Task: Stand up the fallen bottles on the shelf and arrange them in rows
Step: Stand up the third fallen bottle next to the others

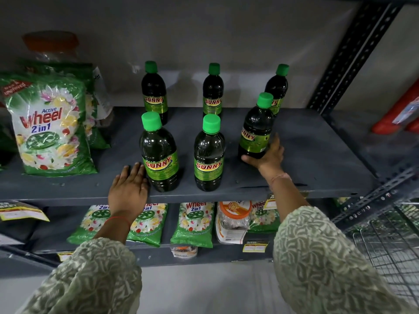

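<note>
Right hand point(266, 155) cupping base of front-right bottle point(256, 130) on shelf point(317, 155) — bottle tilting slightly. Left hand point(129, 189) lying flat, holding nothing, beside front-left bottle point(159, 155). Full, smooth plastic — probably heavy, slippery; gripping low on body seems safer.

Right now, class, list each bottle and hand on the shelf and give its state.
Back-row bottles: upright.
Front left bottle: upright.
Front middle bottle: upright.
Front right bottle: tilted, held.
Right hand: gripping its base.
Left hand: flat, empty.
</note>
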The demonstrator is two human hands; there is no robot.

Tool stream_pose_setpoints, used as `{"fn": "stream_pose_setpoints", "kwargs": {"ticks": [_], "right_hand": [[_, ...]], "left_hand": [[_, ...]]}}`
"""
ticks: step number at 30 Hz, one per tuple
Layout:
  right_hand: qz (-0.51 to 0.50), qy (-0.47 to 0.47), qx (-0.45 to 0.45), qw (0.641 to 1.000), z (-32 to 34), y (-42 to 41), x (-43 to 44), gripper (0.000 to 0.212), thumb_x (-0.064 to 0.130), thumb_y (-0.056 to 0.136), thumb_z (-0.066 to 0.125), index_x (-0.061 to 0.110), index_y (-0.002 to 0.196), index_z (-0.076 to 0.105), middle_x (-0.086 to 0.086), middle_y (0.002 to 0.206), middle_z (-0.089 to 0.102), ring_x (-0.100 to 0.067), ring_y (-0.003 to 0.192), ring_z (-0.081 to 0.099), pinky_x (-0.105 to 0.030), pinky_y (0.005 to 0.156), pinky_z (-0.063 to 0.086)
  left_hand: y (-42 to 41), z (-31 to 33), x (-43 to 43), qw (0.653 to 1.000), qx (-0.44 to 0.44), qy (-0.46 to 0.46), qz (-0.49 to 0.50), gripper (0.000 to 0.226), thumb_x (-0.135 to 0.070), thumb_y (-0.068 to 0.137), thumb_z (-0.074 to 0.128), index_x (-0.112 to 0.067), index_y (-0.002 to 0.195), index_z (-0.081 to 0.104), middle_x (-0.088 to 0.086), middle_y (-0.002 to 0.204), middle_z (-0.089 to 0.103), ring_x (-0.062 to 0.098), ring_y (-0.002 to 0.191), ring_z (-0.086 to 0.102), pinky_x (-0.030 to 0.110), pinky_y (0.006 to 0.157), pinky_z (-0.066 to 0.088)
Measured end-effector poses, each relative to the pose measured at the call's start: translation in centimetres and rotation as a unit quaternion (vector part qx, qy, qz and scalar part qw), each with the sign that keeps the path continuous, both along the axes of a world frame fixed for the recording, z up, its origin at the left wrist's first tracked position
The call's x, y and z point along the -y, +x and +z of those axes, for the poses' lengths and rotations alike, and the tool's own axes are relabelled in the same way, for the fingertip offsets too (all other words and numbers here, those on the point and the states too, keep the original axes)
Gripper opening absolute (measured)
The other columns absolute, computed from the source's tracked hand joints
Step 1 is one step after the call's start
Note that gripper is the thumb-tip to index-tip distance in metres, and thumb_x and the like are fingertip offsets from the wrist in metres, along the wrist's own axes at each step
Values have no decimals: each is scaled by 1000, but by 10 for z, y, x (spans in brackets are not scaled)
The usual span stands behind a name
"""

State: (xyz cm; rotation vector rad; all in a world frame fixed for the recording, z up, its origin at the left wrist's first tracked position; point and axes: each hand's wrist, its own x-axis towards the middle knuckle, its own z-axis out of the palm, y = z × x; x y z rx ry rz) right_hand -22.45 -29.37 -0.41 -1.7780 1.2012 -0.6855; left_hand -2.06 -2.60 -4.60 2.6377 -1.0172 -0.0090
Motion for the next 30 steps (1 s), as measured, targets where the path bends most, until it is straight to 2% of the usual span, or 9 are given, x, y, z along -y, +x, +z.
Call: {"fn": "stream_pose_setpoints", "kwargs": {"ticks": [2, 4, 6, 8, 10, 16, 25, 27, 30], "right_hand": [[-55, -22, 48, 997, -4, 9, -9, 110, 26, 48, 89, 13, 138, 26, -18, 142, 35, -33, 134, 31, -45, 112, 29], [-82, -10, 106, 991, -11, 12, -13, 87, 20, 44, 90, 7, 116, 43, -17, 120, 56, -31, 114, 53, -38, 93, 46], [-77, 1, 115, 990, -9, 9, -14, 67, 8, 54, 85, 4, 108, 47, -17, 112, 61, -24, 102, 57, -29, 81, 44], [-42, 13, 112, 993, -9, 3, -8, 59, 3, 63, 80, 2, 114, 49, -15, 114, 61, -19, 101, 54, -27, 82, 42], [2, 22, 100, 995, -10, -2, 1, 58, 0, 67, 76, 2, 118, 49, -17, 119, 60, -23, 108, 54, -31, 89, 43], [93, 62, 50, 992, -8, -7, 21, 68, -8, 73, 67, 4, 132, 37, -18, 134, 51, -32, 125, 46, -45, 108, 36], [130, 73, 53, 987, -6, -8, 22, 66, -11, 76, 62, 4, 134, 33, -17, 139, 45, -31, 131, 40, -40, 110, 32], [125, 73, 67, 987, -4, -10, 16, 78, -9, 74, 65, 7, 138, 24, -12, 139, 43, -26, 133, 37, -39, 111, 30], [98, 65, 101, 988, -4, -16, 1, 118, -5, 62, 78, 16, 145, -4, -4, 145, 30, -12, 132, 28, -36, 113, 23]], "left_hand": [[-1, 1, 0, 1000, 2, 0, 0, 63, -33, 81, 18, -13, 139, 33, 7, 151, 31, 28, 142, 22, 44, 115, 18], [-1, 1, 0, 1000, 5, 2, -2, 63, -33, 81, 18, -13, 139, 32, 7, 151, 31, 28, 142, 22, 44, 115, 19], [-1, 1, 0, 1000, 5, 2, -3, 62, -34, 82, 18, -13, 139, 32, 7, 151, 31, 28, 142, 22, 44, 115, 19], [-1, 1, 0, 1000, 5, 2, -3, 63, -34, 82, 18, -14, 139, 31, 7, 151, 31, 28, 142, 22, 43, 115, 19], [-1, 1, -1, 1000, 6, 4, -3, 63, -34, 81, 18, -14, 139, 31, 7, 151, 30, 28, 142, 21, 43, 115, 18], [-2, 2, 0, 1000, 4, 0, -6, 64, -34, 81, 18, -12, 139, 31, 9, 151, 30, 29, 142, 22, 45, 115, 19], [1, -1, -1, 1000, 6, -5, -4, 67, -38, 79, 16, -11, 137, 35, 11, 149, 34, 32, 141, 25, 47, 114, 21], [1, -1, -1, 1000, 4, -3, -4, 65, -36, 80, 17, -12, 138, 34, 10, 150, 33, 31, 141, 24, 45, 115, 20], [1, -1, -1, 1000, 0, 0, -4, 63, -34, 81, 19, -13, 138, 33, 9, 151, 31, 29, 142, 22, 44, 116, 19]]}}
